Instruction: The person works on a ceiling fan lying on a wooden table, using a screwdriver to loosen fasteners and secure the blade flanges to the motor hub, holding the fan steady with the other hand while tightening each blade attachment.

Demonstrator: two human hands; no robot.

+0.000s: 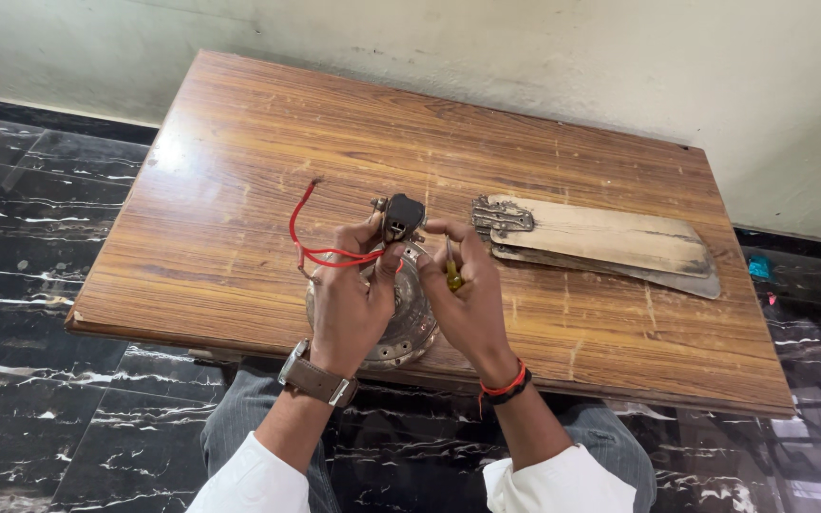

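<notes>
Left hand pinches black capacitor; right hand grips screwdriver; motor looks heavy, stiff; red wire limp, so hold the body.

Low wooden table against a plastered wall, dark marble floor.
Table had a worn wood-grain laminate top, scratched, with a bright glare patch near its far left corner. Wall behind was off-white, stained and scuffed, meeting the table's far edge. Floor was glossy black marble with white veining, tile joints visible, reflecting light at lower right.
</notes>
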